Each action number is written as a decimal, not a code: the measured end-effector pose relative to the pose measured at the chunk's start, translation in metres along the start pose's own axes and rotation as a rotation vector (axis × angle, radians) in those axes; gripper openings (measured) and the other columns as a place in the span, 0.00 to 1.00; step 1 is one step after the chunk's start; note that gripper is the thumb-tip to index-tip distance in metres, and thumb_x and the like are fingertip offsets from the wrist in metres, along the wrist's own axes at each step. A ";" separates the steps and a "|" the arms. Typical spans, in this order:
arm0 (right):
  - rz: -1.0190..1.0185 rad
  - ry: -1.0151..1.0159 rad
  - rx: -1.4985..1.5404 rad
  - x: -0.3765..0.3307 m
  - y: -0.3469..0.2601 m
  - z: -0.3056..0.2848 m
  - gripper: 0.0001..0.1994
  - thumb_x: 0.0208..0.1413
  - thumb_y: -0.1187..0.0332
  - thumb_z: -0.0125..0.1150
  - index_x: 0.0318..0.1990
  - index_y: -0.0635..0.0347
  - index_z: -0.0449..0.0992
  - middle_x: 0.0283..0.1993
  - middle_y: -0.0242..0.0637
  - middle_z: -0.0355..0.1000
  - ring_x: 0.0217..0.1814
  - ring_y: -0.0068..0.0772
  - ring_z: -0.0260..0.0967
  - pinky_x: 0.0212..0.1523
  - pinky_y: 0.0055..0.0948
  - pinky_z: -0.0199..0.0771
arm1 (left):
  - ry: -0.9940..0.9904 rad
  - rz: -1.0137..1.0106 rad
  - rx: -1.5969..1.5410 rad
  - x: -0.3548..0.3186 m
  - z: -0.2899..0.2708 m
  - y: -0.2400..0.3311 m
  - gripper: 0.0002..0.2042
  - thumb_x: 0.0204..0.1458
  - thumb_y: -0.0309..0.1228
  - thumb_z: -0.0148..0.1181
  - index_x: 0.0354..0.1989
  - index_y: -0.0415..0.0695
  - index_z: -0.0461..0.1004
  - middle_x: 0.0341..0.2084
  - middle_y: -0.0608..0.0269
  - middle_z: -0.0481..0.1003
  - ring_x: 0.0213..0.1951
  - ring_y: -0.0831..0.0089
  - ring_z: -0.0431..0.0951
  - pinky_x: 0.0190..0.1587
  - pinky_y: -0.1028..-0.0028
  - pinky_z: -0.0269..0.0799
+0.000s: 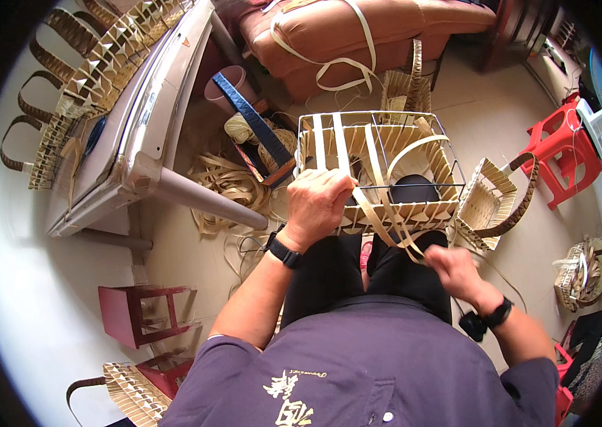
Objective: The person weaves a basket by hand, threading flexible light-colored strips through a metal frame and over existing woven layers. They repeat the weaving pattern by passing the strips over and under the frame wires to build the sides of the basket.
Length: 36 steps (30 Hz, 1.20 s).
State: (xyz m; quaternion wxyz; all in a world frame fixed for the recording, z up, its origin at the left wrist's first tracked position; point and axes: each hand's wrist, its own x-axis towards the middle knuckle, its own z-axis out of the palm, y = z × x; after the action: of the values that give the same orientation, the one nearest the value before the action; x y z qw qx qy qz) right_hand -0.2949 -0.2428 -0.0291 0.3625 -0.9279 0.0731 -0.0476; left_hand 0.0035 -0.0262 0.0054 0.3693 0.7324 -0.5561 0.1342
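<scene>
Resting on the person's lap, between the knees, a half-woven basket (379, 171) sits with its open mouth facing up, built over a thin metal wire frame whose bars show along the top rim. Inside it only loose pale strips (393, 213) cross and a dark rounded shape shows through at the bottom; what that shape is I cannot tell. Its near wall is woven in pale straw-coloured bands with a row of small folded triangles along the edge, and several flat strips run up over the rim.

The left hand (317, 203) is closed in a grip over the near rim of the basket, fingers curled down onto the weave. The right hand (454, 269) is lower, beside the right knee, pinching the ends of the loose strips that trail from the basket's front.

Just right of the basket a smaller finished basket with a dark brown handle (489, 203) lies tilted on the floor, and appears to hold nothing. Another woven basket (582, 274) sits well apart at the far right. A red plastic stool (561, 153) stands beyond it, and coils of strip material (226, 188) lie on the floor to the left.
</scene>
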 end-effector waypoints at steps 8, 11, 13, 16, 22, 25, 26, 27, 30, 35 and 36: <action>0.805 -1.049 -0.691 -0.453 0.221 0.008 0.14 0.63 0.62 0.61 0.47 0.49 0.92 0.45 0.52 0.88 0.47 0.58 0.87 0.50 0.55 0.86 | 0.063 0.005 -0.053 0.001 0.002 -0.001 0.04 0.62 0.29 0.69 0.35 0.52 0.80 0.34 0.69 0.86 0.34 0.60 0.85 0.40 0.62 0.77; 0.668 -1.253 -0.611 -0.496 0.222 0.020 0.18 0.65 0.59 0.58 0.52 0.49 0.92 0.52 0.51 0.88 0.54 0.58 0.87 0.56 0.50 0.87 | 0.015 0.028 -0.030 0.009 0.004 0.013 0.04 0.61 0.32 0.68 0.36 0.50 0.79 0.31 0.65 0.81 0.35 0.59 0.84 0.42 0.61 0.75; 0.775 -1.266 -0.680 -0.457 0.247 0.014 0.15 0.65 0.62 0.61 0.50 0.52 0.92 0.51 0.47 0.89 0.55 0.54 0.87 0.53 0.52 0.87 | 0.037 0.035 -0.048 0.009 0.006 0.004 0.04 0.61 0.31 0.69 0.35 0.51 0.79 0.32 0.67 0.84 0.35 0.60 0.85 0.41 0.62 0.76; 0.610 -0.704 -0.539 -0.298 0.231 0.015 0.09 0.64 0.70 0.62 0.42 0.61 0.88 0.46 0.52 0.87 0.49 0.58 0.85 0.49 0.52 0.85 | 0.013 0.062 -0.024 0.012 0.013 0.008 0.04 0.61 0.28 0.69 0.34 0.50 0.80 0.33 0.69 0.87 0.34 0.60 0.86 0.40 0.63 0.78; 0.135 0.025 0.188 0.048 -0.032 -0.022 0.17 0.75 0.61 0.64 0.60 0.66 0.84 0.54 0.49 0.87 0.54 0.45 0.86 0.57 0.40 0.84 | -0.007 0.020 0.002 0.008 0.005 0.003 0.04 0.59 0.26 0.67 0.33 0.48 0.79 0.34 0.68 0.88 0.36 0.58 0.87 0.41 0.61 0.78; 0.174 0.010 0.414 0.109 -0.059 0.009 0.18 0.76 0.59 0.63 0.55 0.69 0.82 0.44 0.45 0.87 0.48 0.41 0.86 0.51 0.41 0.83 | -0.025 -0.004 -0.008 0.002 0.000 -0.004 0.03 0.59 0.24 0.67 0.35 0.48 0.81 0.35 0.67 0.88 0.37 0.57 0.87 0.42 0.61 0.79; 0.241 -0.019 0.462 0.117 -0.060 0.014 0.18 0.76 0.59 0.63 0.52 0.70 0.81 0.41 0.43 0.86 0.44 0.40 0.86 0.48 0.41 0.83 | -0.018 0.004 0.001 0.002 -0.002 -0.002 0.03 0.59 0.24 0.68 0.35 0.48 0.81 0.36 0.67 0.88 0.37 0.57 0.87 0.43 0.62 0.79; 0.198 0.006 0.525 0.121 -0.054 0.021 0.17 0.76 0.59 0.63 0.47 0.69 0.80 0.35 0.44 0.83 0.37 0.43 0.83 0.42 0.44 0.80 | -0.027 -0.001 -0.007 0.003 -0.003 -0.001 0.03 0.59 0.24 0.68 0.35 0.48 0.81 0.36 0.67 0.88 0.38 0.58 0.87 0.43 0.62 0.79; -0.073 0.192 0.204 0.090 -0.046 0.010 0.11 0.75 0.63 0.60 0.44 0.63 0.79 0.34 0.56 0.78 0.38 0.62 0.80 0.39 0.52 0.78 | -0.021 -0.031 -0.008 0.000 -0.006 0.002 0.03 0.59 0.24 0.69 0.35 0.48 0.81 0.36 0.67 0.88 0.37 0.58 0.87 0.43 0.62 0.79; -0.047 0.025 -0.354 -0.075 0.069 0.009 0.05 0.58 0.76 0.58 0.40 0.55 0.74 0.28 0.46 0.75 0.33 0.61 0.77 0.37 0.56 0.77 | 0.001 0.011 0.004 0.001 -0.004 0.008 0.03 0.59 0.25 0.69 0.35 0.49 0.81 0.35 0.69 0.88 0.37 0.60 0.86 0.42 0.62 0.78; 0.146 -0.081 -0.438 -0.143 0.109 0.023 0.04 0.57 0.75 0.59 0.38 0.54 0.78 0.28 0.48 0.76 0.34 0.63 0.78 0.38 0.58 0.77 | 0.007 0.038 0.005 0.004 -0.003 0.009 0.03 0.59 0.25 0.69 0.35 0.49 0.80 0.35 0.70 0.87 0.36 0.60 0.86 0.41 0.62 0.77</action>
State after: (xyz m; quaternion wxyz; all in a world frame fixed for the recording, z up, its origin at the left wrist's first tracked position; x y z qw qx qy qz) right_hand -0.4429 -0.2820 -0.1252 0.1575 -0.9779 0.1338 0.0329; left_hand -0.0031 -0.0280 0.0132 0.3667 0.7221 -0.5683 0.1454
